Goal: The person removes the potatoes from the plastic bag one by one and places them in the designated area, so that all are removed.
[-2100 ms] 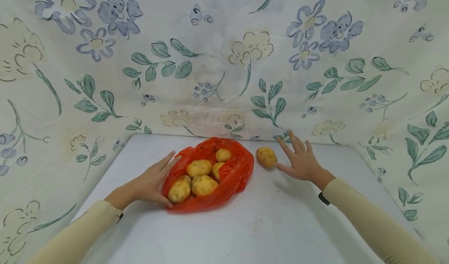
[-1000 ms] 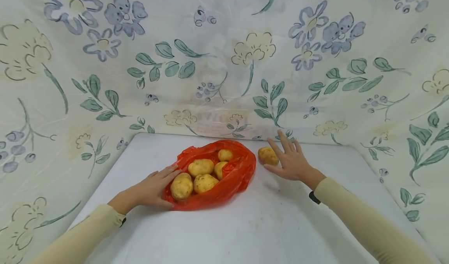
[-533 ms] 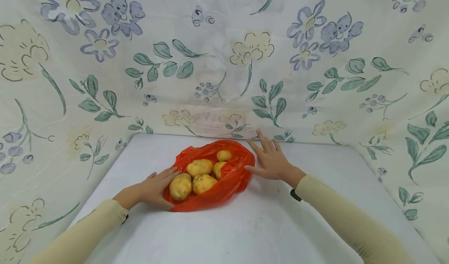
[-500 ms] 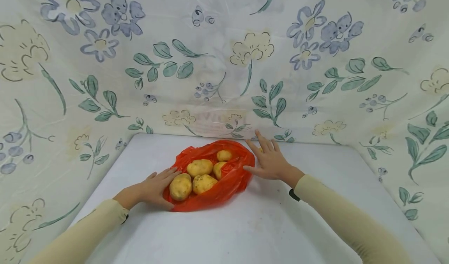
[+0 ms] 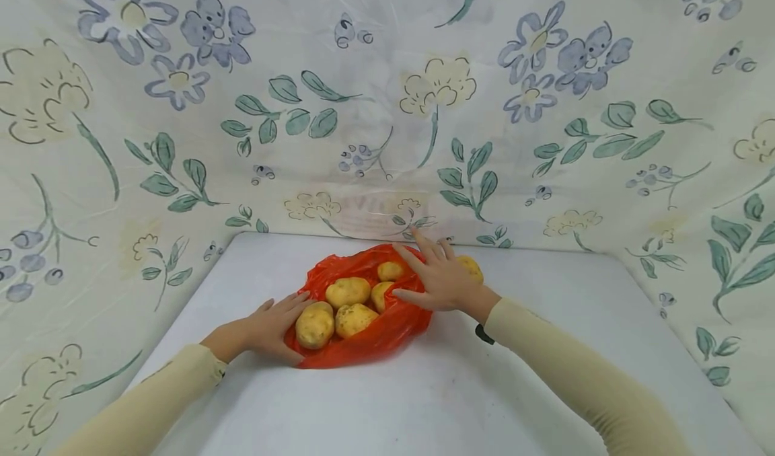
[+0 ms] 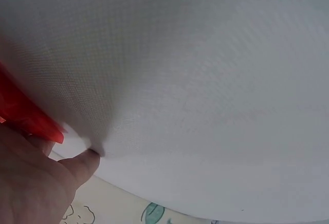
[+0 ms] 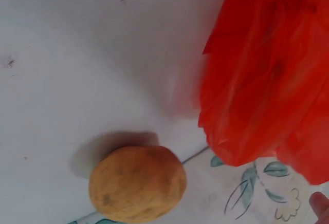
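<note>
In the head view, a red plastic bag point(image 5: 363, 354) is being borne by a white tabletop point(image 5: 351, 409), and at least five potatoes point(image 5: 348, 292) are being held inside its open mouth. From how things lie, the greater share of the work is being judged complete: one loose potato point(image 5: 472, 269) is being left outside, partly hidden by the right hand point(image 5: 442, 281). No gathering or tying of the mouth is being shown. The grip of the left hand point(image 5: 266, 328) is being laid wide against the bag's left side, the fingers being stretched out and nothing being clasped. The right grip is being spread wide over the bag's right side, with nothing being grasped; whether the plastic is being touched there cannot be told.

In the left wrist view, a corner of the bag is being shown beside the hand, with one digit being extended toward the tabletop. Nothing of the contents is being revealed here.

In the right wrist view, the loose potato is being seen on the tabletop near the far edge, apart from the bag's crumpled side. Only a fingertip is being shown at the margin, so no hold is being established on that potato.
</note>
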A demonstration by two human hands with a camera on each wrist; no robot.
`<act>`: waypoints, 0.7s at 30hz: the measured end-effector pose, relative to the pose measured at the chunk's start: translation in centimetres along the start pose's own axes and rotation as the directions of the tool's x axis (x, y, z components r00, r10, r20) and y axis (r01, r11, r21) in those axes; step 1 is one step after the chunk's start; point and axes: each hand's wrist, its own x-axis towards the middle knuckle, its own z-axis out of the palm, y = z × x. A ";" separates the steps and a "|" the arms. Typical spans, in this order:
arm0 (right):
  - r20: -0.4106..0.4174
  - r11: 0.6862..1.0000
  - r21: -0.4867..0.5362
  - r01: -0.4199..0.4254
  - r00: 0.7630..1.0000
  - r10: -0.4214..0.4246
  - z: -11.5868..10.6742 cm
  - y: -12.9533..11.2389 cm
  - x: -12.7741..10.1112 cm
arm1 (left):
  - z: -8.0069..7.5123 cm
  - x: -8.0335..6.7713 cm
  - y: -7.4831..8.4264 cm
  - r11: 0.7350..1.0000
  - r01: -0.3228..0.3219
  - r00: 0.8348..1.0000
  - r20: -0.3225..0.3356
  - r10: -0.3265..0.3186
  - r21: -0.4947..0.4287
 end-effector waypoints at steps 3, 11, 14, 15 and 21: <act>0.013 1.000 0.006 0.022 1.000 -0.022 0.3 -0.6 0.3 | 0.1 0.1 -0.1 1.000 0.011 1.000 0.005 -0.011 0.007; 0.011 0.995 0.050 0.088 0.996 -0.089 1.6 -2.1 1.5 | 0.5 0.0 -0.4 1.000 0.018 1.000 -0.006 -0.018 -0.006; 0.011 0.991 0.079 0.112 0.994 -0.113 1.6 -3.1 1.9 | 0.7 -0.1 -0.5 1.000 0.003 1.000 -0.017 -0.004 -0.017; 0.013 0.989 0.085 0.120 0.993 -0.121 1.5 -3.5 2.0 | 0.8 -0.1 -0.6 1.000 0.003 1.000 -0.020 -0.003 -0.019; 0.049 0.980 0.127 0.152 0.986 -0.160 1.5 -5.9 2.7 | 0.7 0.1 -0.9 1.000 -0.002 0.999 -0.033 0.001 -0.025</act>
